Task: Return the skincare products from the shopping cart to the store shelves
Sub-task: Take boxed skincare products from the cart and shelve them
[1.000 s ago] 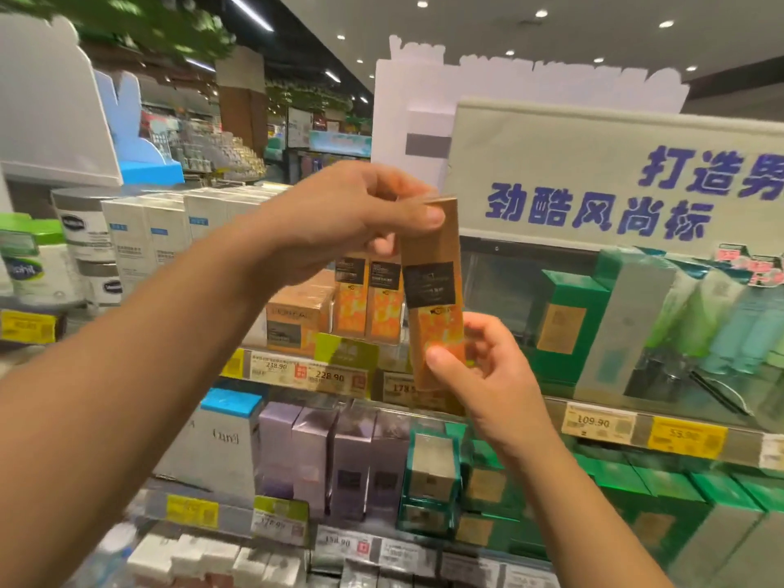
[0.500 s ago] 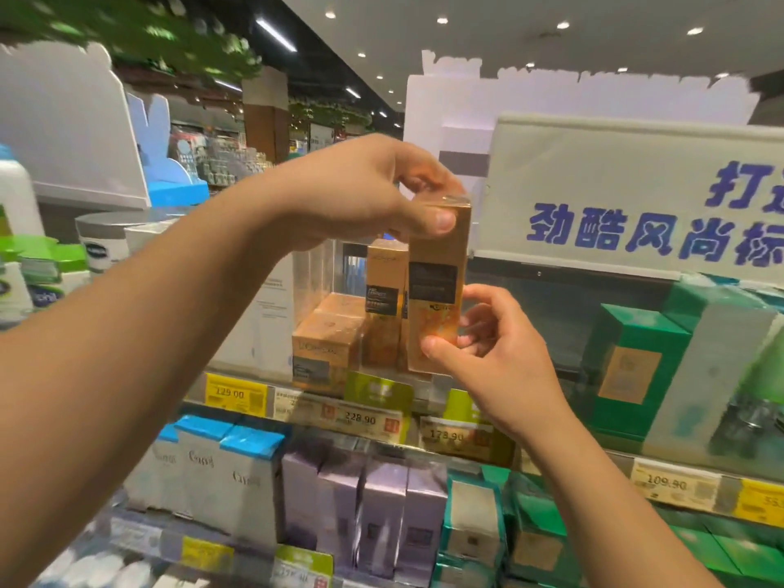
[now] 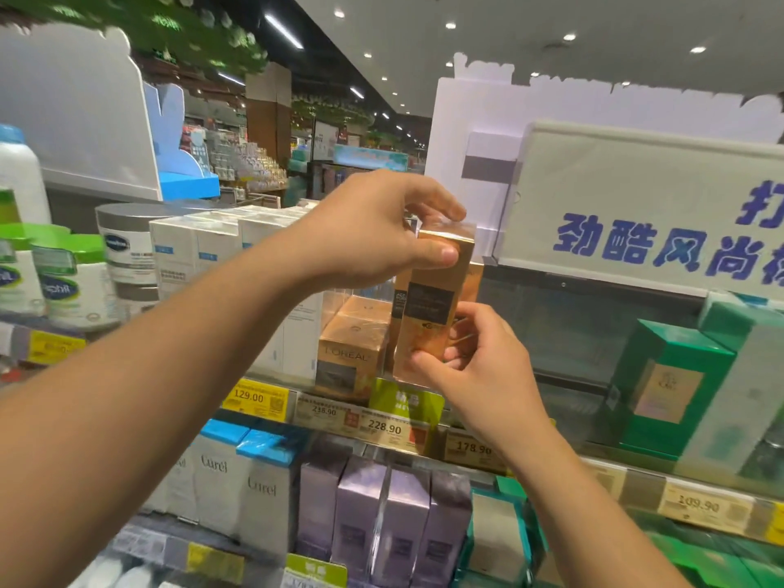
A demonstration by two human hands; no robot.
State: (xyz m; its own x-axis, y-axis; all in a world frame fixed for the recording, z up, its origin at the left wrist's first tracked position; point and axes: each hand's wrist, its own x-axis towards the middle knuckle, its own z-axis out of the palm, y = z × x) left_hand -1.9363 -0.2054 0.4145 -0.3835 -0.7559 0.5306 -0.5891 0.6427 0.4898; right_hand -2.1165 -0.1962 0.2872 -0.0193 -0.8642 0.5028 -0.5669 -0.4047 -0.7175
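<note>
A tall gold-and-orange skincare box [image 3: 432, 303] with a dark label stands upright at the front of the upper shelf [image 3: 382, 422]. My left hand [image 3: 382, 231] pinches its top between thumb and fingers. My right hand [image 3: 475, 362] grips its lower part, thumb across the bottom front. A matching tall gold box [image 3: 401, 286] shows just behind it on the left. Shorter gold L'Oreal boxes [image 3: 350, 354] are stacked to the left of it. The shopping cart is out of view.
Price tags [image 3: 384, 426] line the shelf edge. White boxes [image 3: 191, 248] and cream jars [image 3: 76, 282] stand to the left, green boxes [image 3: 670, 384] to the right. Purple boxes [image 3: 382, 519] and Curel boxes [image 3: 254, 485] fill the shelf below. A sign [image 3: 649, 205] hangs above right.
Both hands have carried the gold box forward to the shelf, beside the matching gold boxes. My view has moved closer and slightly left.
</note>
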